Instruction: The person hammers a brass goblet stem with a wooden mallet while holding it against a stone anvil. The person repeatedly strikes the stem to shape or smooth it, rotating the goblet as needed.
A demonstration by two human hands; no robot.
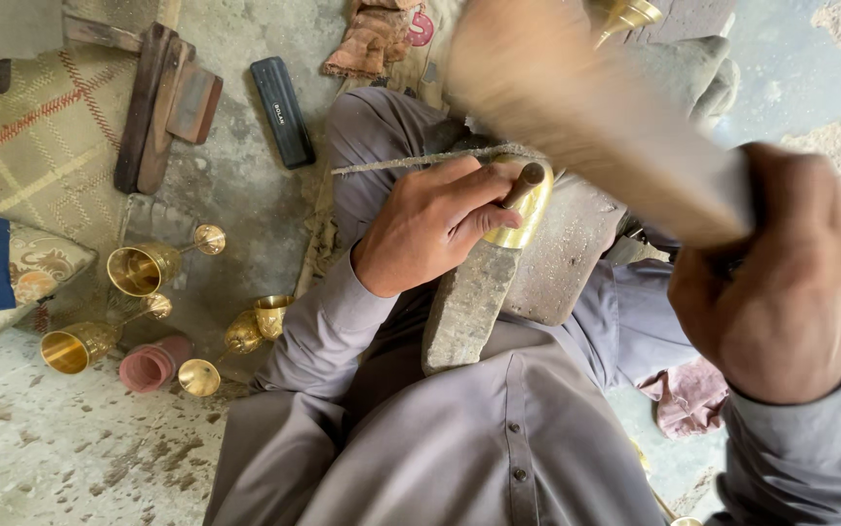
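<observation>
Step in hand: hammering a brass piece [528, 209] over a stone block [469, 302] set on the person's lap. The left hand [430, 224] is clenched around a dark-handled punch [526, 185], pinning the brass piece against the top of the block. The right hand [776, 278] grips a wooden mallet [586, 107], whose head is blurred with motion above the work. A thin metal rod [420, 161] lies across the knee just behind the left hand.

Judgement: the next blow calls for the mallet to land squarely on the punch head while the left hand holds the brass piece from slipping; the fingers sit close to the strike point.

Surroundings: on the floor [70, 458] to the left lie several brass goblets [143, 268] on their sides, a pink cup [152, 365], a black case [282, 112] and wooden blocks [162, 102]. Nothing among them obstructs the swing
</observation>
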